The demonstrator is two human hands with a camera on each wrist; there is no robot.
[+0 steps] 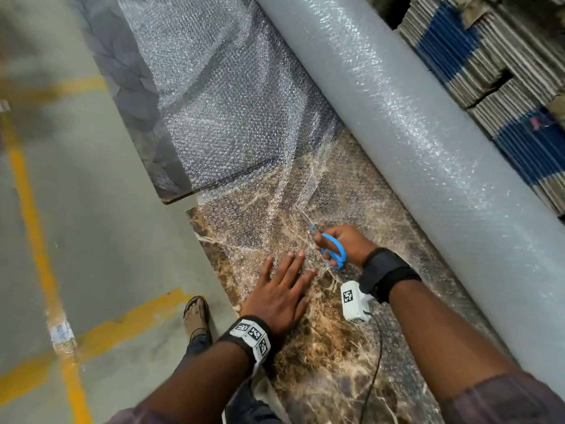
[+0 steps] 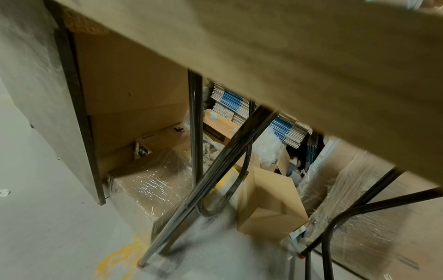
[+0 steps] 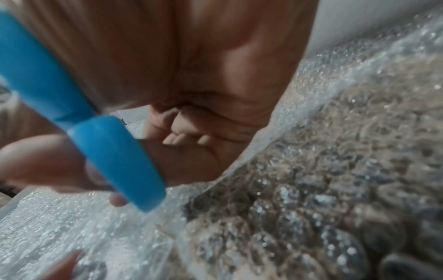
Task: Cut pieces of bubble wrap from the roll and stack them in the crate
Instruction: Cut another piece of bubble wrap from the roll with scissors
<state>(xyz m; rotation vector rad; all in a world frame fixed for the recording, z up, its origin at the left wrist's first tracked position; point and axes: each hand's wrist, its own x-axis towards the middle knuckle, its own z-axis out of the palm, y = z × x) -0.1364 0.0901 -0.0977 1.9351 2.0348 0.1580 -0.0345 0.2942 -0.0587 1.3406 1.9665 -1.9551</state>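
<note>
At the table (image 1: pixel 336 362) edge, our left hand (image 1: pixel 282 296) flat, fingers spread on wrap (image 1: pixel 232 123), right hand (image 1: pixel 348 244) gripping scissors (image 1: pixel 331 247), roll (image 1: pixel 412 133) just beside.

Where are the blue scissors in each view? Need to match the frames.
Head: scissors lower centre, gripped by the right hand, blades pointing up-left over the bubble wrap.
Left wrist: not in it; only the table's underside and boxes show.
Right wrist: blue handle at left, close up.
Shared landmark: the bubble wrap on the marbled table.
</note>
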